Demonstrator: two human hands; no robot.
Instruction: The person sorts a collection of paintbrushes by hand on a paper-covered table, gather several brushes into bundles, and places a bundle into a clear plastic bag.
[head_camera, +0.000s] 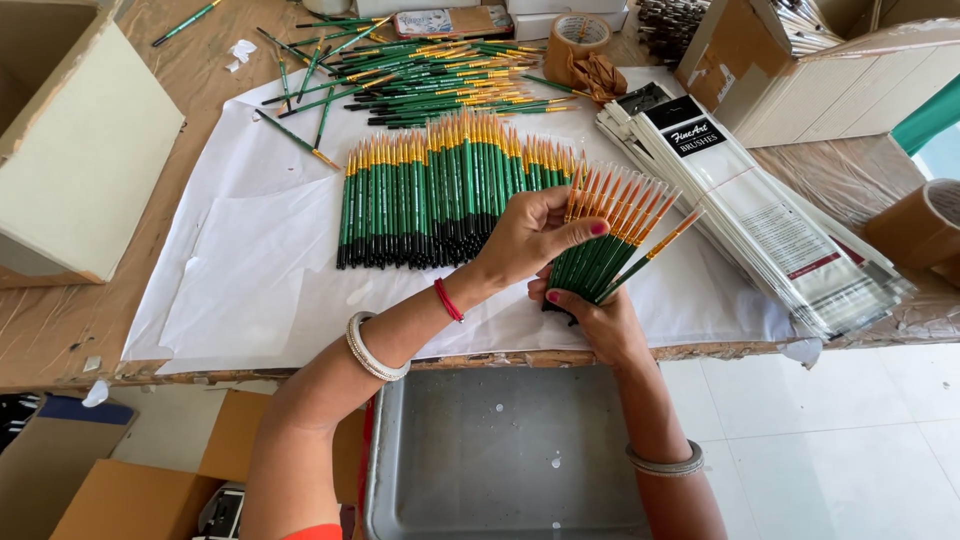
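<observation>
Green-handled brushes: a fanned bunch of paintbrushes (610, 235), tips pointing up and away, sits between both hands above the near edge of the counter (60, 330).
Right hand (600, 322): grip closed around the black ends of the bunch from below, keeping the fan together.
Left hand (530, 235): fingers wrapped over the bunch's left side, thumb laid across the handles; closed on the same brushes.
Step in hand: by the look of it, counting or squaring up one handful into a set.
Next move: seems to call for closing the fan without letting a brush slip from the lower grip.
Laid-out row (450, 195): sorted brushes side by side on white paper (260, 260), just beyond the hands.
Loose heap (430, 80): unsorted brushes farther back.
Clear sleeves (770, 230): stacked to the right of the hands.
Steel tray (500, 460): below the counter edge.
</observation>
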